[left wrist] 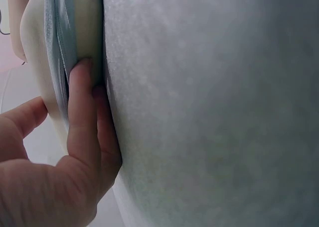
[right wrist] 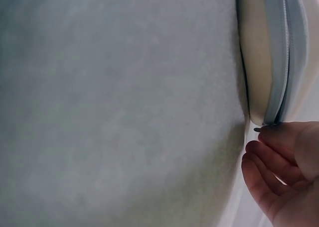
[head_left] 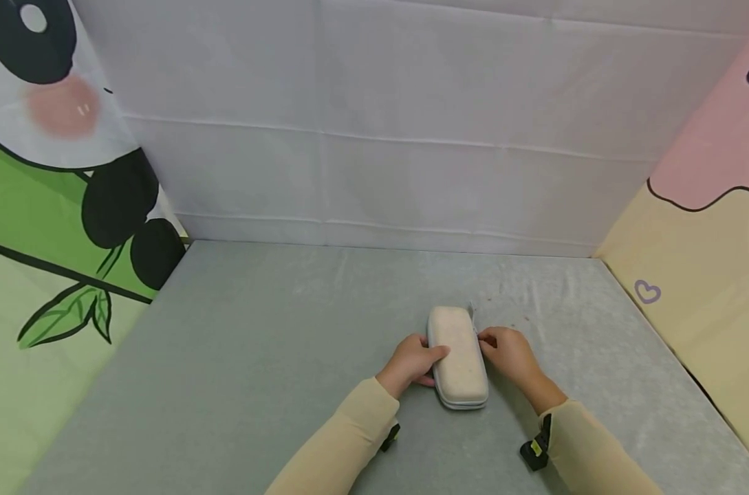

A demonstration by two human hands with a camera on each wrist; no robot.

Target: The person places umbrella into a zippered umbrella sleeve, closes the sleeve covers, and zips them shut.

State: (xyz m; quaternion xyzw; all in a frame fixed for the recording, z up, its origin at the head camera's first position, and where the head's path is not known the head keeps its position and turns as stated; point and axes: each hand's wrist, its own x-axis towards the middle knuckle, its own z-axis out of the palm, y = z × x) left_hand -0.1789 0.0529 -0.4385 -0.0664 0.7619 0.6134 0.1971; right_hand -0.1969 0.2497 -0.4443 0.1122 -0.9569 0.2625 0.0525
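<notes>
A cream zippered case (head_left: 457,357) with a pale blue-grey zipper band (left wrist: 64,38) lies lengthwise on the grey cloth. My left hand (head_left: 413,360) grips its left side, thumb on the lid and fingers along the side wall and low by the cloth. At the right side my right hand (head_left: 512,354) pinches the zipper pull (right wrist: 257,130) between thumb and forefinger, most of the pull being hidden by them. In the right wrist view the zipper teeth (right wrist: 286,43) run along the case's side up to those fingertips.
Grey cloth (head_left: 275,357) covers the table. A white sheet (head_left: 374,137) hangs behind it. Printed panels stand at the left (head_left: 58,227) and right (head_left: 690,227) edges. A strap-mounted black device (head_left: 535,450) sits at the right wrist.
</notes>
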